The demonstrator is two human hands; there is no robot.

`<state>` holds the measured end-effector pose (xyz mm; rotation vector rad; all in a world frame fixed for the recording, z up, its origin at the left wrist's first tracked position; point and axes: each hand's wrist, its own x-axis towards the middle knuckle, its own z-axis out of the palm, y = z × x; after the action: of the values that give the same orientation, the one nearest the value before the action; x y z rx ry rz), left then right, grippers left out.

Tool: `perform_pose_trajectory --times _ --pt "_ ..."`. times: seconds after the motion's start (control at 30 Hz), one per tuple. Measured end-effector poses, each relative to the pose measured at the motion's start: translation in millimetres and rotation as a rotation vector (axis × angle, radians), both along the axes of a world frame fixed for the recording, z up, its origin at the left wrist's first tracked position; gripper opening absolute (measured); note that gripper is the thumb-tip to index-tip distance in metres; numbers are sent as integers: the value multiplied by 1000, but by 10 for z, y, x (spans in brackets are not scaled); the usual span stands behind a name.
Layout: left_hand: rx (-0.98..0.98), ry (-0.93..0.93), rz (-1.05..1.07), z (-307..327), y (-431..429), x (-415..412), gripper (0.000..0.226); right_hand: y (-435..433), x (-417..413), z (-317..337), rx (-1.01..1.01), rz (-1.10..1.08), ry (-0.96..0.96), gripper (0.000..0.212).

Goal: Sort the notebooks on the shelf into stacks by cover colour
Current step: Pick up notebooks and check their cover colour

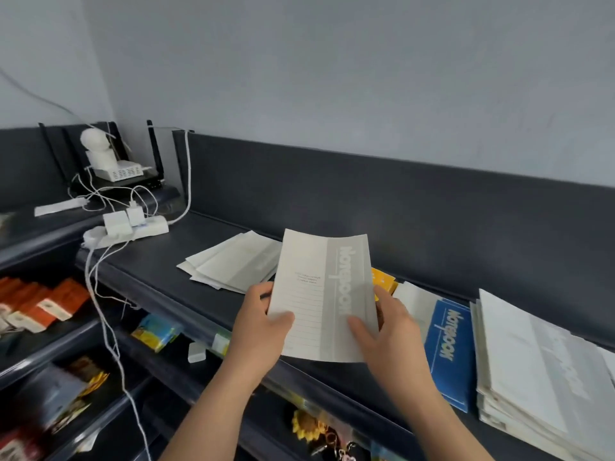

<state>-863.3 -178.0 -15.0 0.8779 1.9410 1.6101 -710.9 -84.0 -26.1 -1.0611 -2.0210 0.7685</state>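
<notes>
Both hands hold a grey-and-white notebook [322,287] up over the front edge of the dark shelf [159,261]. The left hand [263,322] pinches its lower left edge and the right hand [386,331] its lower right edge, each with the thumb on the cover. A loose stack of grey notebooks [233,264] lies behind it, towards the shelf's back. To the right are a partly hidden yellow notebook [384,281] and a blue notebook [452,344]. A tall grey pile [539,371] sits at the right end.
</notes>
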Motion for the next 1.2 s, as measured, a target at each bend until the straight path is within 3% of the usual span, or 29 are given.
perform_pose_trajectory --times 0.53,0.87,1.2 --pt "-13 129 37 -9 310 -1582 43 383 -1581 -26 85 32 -222 44" --pt "-74 214 -120 -56 640 -2630 45 412 -2524 57 35 -116 -524 40" --pt "-221 369 -197 -419 768 -2969 41 375 -2780 -252 1 -254 -626 46"
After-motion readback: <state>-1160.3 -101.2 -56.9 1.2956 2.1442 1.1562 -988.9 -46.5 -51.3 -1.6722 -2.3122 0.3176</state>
